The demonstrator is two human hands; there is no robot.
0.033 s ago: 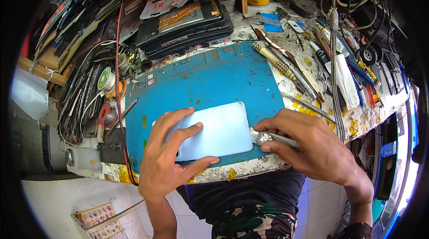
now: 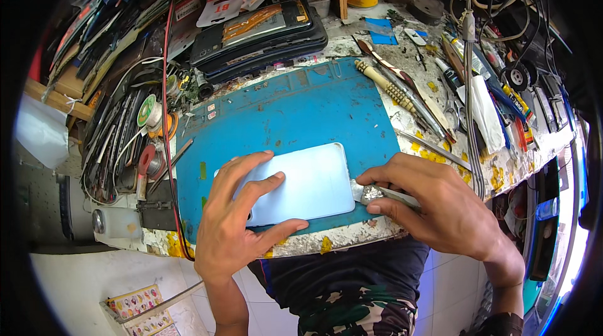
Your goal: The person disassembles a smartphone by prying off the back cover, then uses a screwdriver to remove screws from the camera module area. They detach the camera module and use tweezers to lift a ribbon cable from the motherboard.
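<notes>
A pale blue smartphone point(image 2: 308, 188) lies back up at the near edge of a worn blue work mat point(image 2: 282, 113). My left hand point(image 2: 235, 210) grips its left end, with the thumb along the near edge and the fingertips on the back and far edge. Between thumb and fingers, my right hand point(image 2: 427, 201) pinches a flat metal prying blade point(image 2: 358, 189) with a crumpled silvery lump on it. The blade's tip meets the phone's right edge; whether it is inside the seam I cannot tell.
Stacked phones or tablets point(image 2: 257, 37) stand behind the mat. A beige-handled tool point(image 2: 392, 91), tweezers and a metal rod point(image 2: 433, 149) lie right. Solder spools point(image 2: 149, 113) and piled phone parts point(image 2: 113, 147) crowd the left. A red cable point(image 2: 166, 84) and grey cables point(image 2: 471, 84) hang down.
</notes>
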